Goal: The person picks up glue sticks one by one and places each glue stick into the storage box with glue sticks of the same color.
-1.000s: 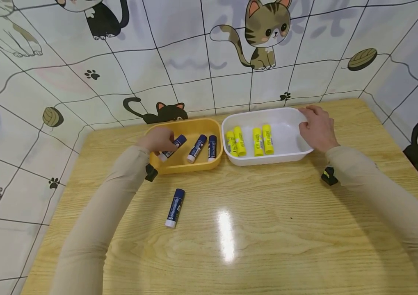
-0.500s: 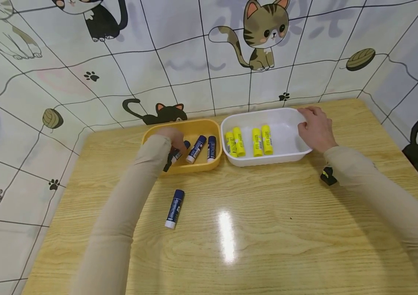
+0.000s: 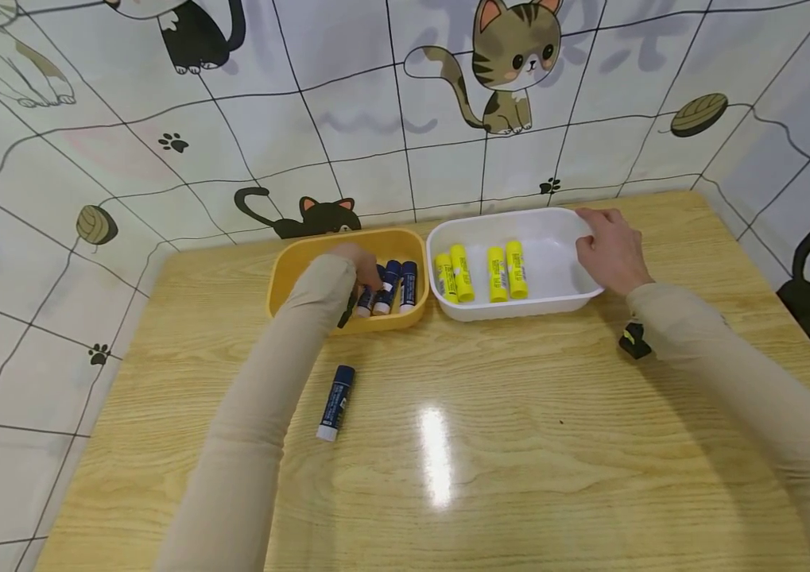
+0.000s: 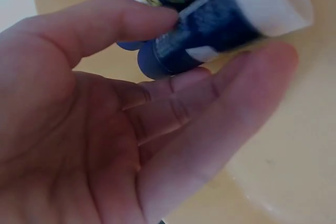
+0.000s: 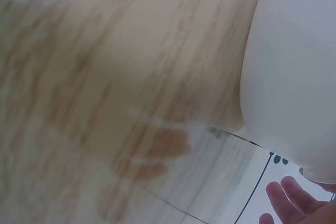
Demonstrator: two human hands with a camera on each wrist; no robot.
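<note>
My left hand [image 3: 360, 264] reaches into the yellow tray [image 3: 283, 290]. In the left wrist view its thumb and fingers pinch a navy glue stick [image 4: 210, 31] with a white end, low in the tray. Two more navy glue sticks [image 3: 408, 284] lie right beside it, slanted side by side. Another navy glue stick [image 3: 336, 403] lies on the table in front of the tray. My right hand [image 3: 614, 250] grips the right end of the white tray [image 3: 555, 266] at its rim; in the right wrist view some fingers show beyond the tray wall.
Several yellow glue sticks [image 3: 497, 274] lie in the left half of the white tray, in two pairs. The trays stand side by side near the back of the wooden table [image 3: 519, 445]. A cat-patterned wall covering [image 3: 376, 159] rises right behind them.
My left hand has moved right inside the yellow tray, bringing its glue stick from the left side up against the other two. The right hand has stayed on the white tray.
</note>
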